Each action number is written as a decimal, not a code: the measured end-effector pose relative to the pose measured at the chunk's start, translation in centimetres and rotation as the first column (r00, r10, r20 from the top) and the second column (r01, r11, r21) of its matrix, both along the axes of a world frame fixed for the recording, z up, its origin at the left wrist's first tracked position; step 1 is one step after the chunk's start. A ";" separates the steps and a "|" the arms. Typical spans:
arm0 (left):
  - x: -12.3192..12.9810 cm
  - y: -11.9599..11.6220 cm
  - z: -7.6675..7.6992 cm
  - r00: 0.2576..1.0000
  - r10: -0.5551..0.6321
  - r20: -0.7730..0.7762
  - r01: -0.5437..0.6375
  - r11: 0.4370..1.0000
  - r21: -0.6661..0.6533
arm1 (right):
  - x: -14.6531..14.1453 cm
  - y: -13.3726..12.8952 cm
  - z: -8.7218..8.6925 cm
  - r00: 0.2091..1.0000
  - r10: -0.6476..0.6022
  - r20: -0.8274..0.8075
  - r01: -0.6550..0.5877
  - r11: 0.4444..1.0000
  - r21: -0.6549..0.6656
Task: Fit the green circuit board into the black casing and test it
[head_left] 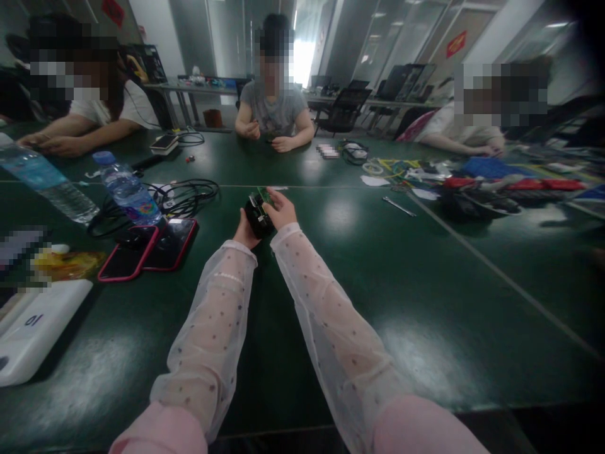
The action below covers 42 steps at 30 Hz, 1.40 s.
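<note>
Black case: sits between the 2 hands over the middle of the table, tilted, its inner side partly in view; the black case looks raised off the surface, though its underside is hidden.
Green board: a small green board stands at the far edge of the case, by the right fingertips; whether it is seated or loose, I cannot tell.
Left hand: the left hand curls around the near left side of the case and grips it; the fingers underneath are out of sight. This looks like the steadying hand, and a firm, even hold without squeezing the walls seems best.
Right hand: the right hand bends over the case, thumb and fingers apparently pinching the board. Light pressure at the board's edges, clear of its parts, would suit it.
Angle: tipping the inner side toward the eyes would show any catch or wire; forcing a stuck board could crack it.
Height: working low over the green table would soften a drop.
Sleeves: sheer dotted sleeves reach both wrists; their cuffs should not snag the board.
Left of the hands: 2 red-edged phones, a black cable and a water bottle.
Right of the hands: a slim metal tool, well apart.
Across the table: 3 people, seated.
</note>
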<state>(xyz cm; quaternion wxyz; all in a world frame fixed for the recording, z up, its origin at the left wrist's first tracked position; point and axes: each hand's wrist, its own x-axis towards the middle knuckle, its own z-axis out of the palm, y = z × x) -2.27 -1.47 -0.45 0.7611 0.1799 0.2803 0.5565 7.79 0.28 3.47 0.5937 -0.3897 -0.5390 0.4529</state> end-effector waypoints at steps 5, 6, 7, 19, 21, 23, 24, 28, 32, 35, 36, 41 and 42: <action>-0.3 0.6 -0.6 0.998 -0.015 0.068 0.016 1.000 -0.006 | -0.4 0.1 -1.1 0.966 -0.078 0.248 0.031 0.982 0.187; -0.3 0.6 -0.6 0.998 -0.015 0.068 0.015 1.000 -0.009 | -0.4 0.0 -1.1 0.956 -0.094 0.279 0.037 0.978 0.205; -0.3 0.5 -0.6 0.998 -0.012 0.066 0.013 1.000 -0.012 | -0.5 -0.2 -1.1 0.946 -0.111 0.305 0.044 0.975 0.217; -0.5 0.6 -1.2 1.000 0.017 0.024 -0.018 1.000 0.019 | -1.3 -1.3 -1.9 0.867 -0.151 0.474 0.030 0.967 0.253; -0.6 0.5 -1.1 0.999 0.031 0.035 -0.031 0.999 0.021 | -1.5 -1.1 -2.1 0.834 -0.113 0.539 -0.010 0.976 0.218; -0.6 0.3 -0.9 0.999 0.040 0.034 -0.040 0.999 0.013 | -1.3 -0.6 -2.3 0.808 -0.066 0.585 -0.047 0.983 0.176; -0.6 0.2 -0.8 0.999 0.044 0.025 -0.044 0.999 -0.004 | -1.1 -0.3 -2.4 0.805 -0.040 0.592 -0.068 0.985 0.159; -0.5 0.3 -0.3 0.998 0.053 -0.023 -0.055 0.993 -0.104 | -0.2 0.9 -3.4 0.833 0.062 0.550 -0.168 0.975 0.145; -0.4 0.6 -0.2 0.998 0.059 -0.039 -0.065 0.983 -0.173 | 0.2 1.4 -3.8 0.878 0.110 0.465 -0.193 0.972 0.136; -0.5 0.8 -0.3 0.998 0.064 -0.018 -0.066 0.980 -0.187 | 0.4 1.6 -3.5 0.948 0.138 0.287 -0.165 0.984 0.072; -0.5 0.8 -0.3 0.998 0.065 -0.003 -0.064 0.980 -0.187 | 0.5 1.7 -3.4 0.968 0.144 0.205 -0.153 0.988 0.028; -0.8 0.7 -0.4 0.991 0.077 0.108 -0.058 0.983 -0.175 | 2.2 2.1 -4.8 0.954 0.101 -0.284 -0.186 0.938 -0.293; -0.8 0.7 -0.4 0.989 0.075 0.129 -0.053 0.984 -0.169 | 2.8 2.1 -5.3 0.914 0.107 -0.391 -0.249 0.908 -0.336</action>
